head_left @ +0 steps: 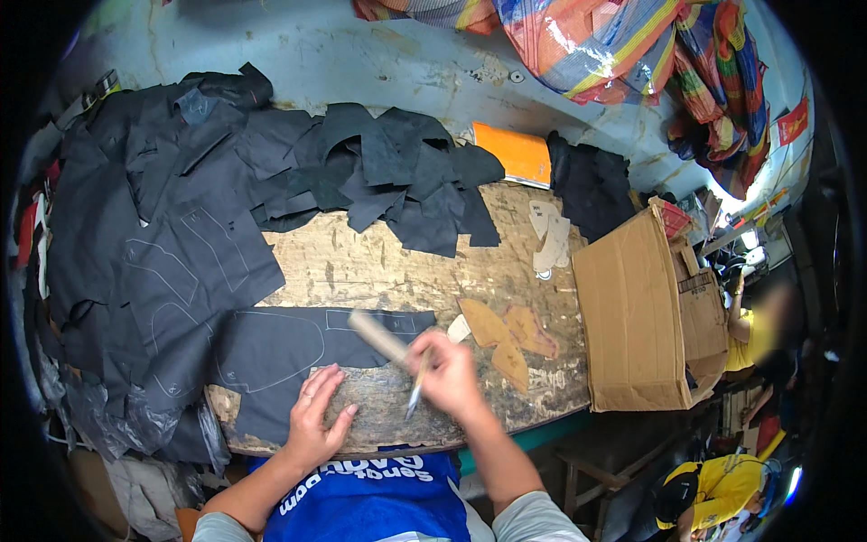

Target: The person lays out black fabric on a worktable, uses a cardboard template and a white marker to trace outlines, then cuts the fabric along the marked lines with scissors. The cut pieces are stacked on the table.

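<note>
Nearest the camera, a blue garment with white lettering [361, 506] fronts the near edge of a worn wooden table [379, 420]. The left hand [316, 411] is empty, its fingers loosely spread, with the fingertips at the lower edge of a dark sheet [271, 339]. The sheet lies flat before the person, bearing a large curved outline and a narrow oblong, both in pale line. The right hand [447, 372] is closed about a slim tool [416, 388], its tip directed toward the near edge; a pale strip [377, 338] appears to be held in the same hand, though motion blur leaves its grip uncertain. Principal hazards, by judgement: the sheet, steadied at most along one edge, could skew if the strip catches it; the pale lines could smear under a dragged wrist; the tool's tip could leave a stray mark if it swings across. Tan templates [510, 343], lying loose just beyond the right hand, could be knocked out of place by a wide sweep of the forearm.
</note>
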`<control>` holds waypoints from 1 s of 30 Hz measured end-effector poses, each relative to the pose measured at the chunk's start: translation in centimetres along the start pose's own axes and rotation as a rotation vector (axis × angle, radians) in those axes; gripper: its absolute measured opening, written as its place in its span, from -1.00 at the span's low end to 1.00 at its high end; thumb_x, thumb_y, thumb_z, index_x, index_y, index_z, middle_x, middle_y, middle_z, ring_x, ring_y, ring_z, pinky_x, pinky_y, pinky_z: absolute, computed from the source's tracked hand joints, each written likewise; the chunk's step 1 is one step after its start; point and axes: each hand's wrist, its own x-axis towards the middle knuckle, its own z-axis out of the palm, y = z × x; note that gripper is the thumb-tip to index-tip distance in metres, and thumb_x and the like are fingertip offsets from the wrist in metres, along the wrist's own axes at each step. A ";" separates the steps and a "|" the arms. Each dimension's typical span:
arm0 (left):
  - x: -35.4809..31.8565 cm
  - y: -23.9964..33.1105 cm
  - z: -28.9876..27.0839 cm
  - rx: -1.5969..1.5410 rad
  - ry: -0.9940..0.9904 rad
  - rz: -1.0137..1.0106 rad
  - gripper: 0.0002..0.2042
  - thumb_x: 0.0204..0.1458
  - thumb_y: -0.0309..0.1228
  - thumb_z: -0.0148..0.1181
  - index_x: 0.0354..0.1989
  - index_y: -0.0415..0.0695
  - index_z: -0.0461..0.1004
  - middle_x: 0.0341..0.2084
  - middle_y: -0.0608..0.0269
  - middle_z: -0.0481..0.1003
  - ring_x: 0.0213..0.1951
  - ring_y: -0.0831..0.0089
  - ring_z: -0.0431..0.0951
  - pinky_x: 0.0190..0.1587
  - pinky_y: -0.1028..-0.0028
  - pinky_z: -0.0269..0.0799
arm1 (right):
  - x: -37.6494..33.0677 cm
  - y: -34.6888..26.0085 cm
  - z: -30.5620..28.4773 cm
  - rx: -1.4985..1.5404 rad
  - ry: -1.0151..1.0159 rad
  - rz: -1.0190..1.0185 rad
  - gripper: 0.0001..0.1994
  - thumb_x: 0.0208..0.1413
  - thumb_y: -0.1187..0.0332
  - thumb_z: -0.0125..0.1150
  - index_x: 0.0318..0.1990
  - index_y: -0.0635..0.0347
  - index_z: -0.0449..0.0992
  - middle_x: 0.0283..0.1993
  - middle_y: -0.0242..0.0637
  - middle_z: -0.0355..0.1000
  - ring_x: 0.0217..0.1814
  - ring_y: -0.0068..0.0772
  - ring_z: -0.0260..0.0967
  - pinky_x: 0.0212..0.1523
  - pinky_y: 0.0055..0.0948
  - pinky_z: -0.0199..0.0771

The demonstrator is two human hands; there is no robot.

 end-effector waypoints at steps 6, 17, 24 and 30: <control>-0.1 0.6 -3.7 0.169 -0.013 -0.121 -0.54 -0.35 -0.43 0.45 -0.17 -0.24 0.49 -0.13 -0.01 0.44 -0.08 0.06 0.43 -0.02 0.24 0.38 | 7.6 -2.0 -13.7 -0.385 0.536 0.137 -0.66 -0.16 0.31 0.47 -0.37 0.25 0.39 -0.47 -0.33 0.42 -0.45 -0.48 0.36 -0.44 -0.40 0.38; 1.5 -0.3 -6.1 0.388 -0.315 -0.351 -0.52 -0.41 -0.35 0.41 -0.19 -0.20 0.48 -0.44 0.06 0.48 -0.32 0.13 0.51 -0.20 0.27 0.43 | -5.4 4.3 -12.3 -0.266 0.295 0.261 -0.56 -0.37 0.48 0.54 -0.43 0.18 0.27 -0.50 -0.38 0.34 -0.48 -0.53 0.30 -0.40 -0.52 0.36; 2.3 -0.3 -5.5 0.376 -0.339 -0.445 -0.52 -0.37 -0.38 0.30 -0.14 -0.19 0.46 -0.55 0.13 0.50 -0.43 0.16 0.55 -0.31 0.27 0.47 | 1.9 2.3 -12.6 0.169 0.256 -0.020 -0.65 -0.18 0.61 0.39 -0.37 0.17 0.26 -0.38 -0.39 0.35 -0.43 -0.64 0.27 -0.38 -0.63 0.35; 2.0 0.0 -5.0 0.440 -0.209 -0.322 -0.52 -0.40 -0.39 0.29 -0.16 -0.22 0.46 -0.59 0.16 0.47 -0.50 0.20 0.53 -0.37 0.30 0.47 | 0.5 5.0 -17.4 -0.863 0.392 0.277 -0.57 -0.41 0.42 0.56 -0.44 0.25 0.33 -0.48 -0.40 0.34 -0.46 -0.53 0.27 -0.40 -0.46 0.35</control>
